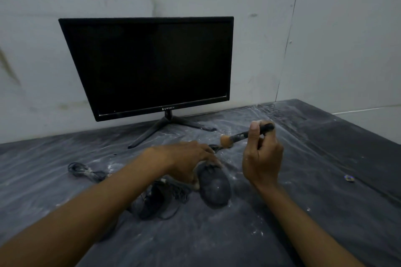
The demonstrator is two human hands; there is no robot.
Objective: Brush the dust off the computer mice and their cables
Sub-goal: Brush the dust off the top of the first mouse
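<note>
A dusty dark computer mouse lies on the plastic-covered table, and my left hand grips its far end, thumb on its left side. My right hand holds a small black-handled brush with tan bristles, tip pointing left just above the mouse's cable behind my left hand. A second dark mouse sits under my left forearm among tangled cables. A coiled cable lies further left.
A black monitor on a tripod stand rises at the back against a white wall. The table cover is dusted with white powder. A small shiny object lies at the right.
</note>
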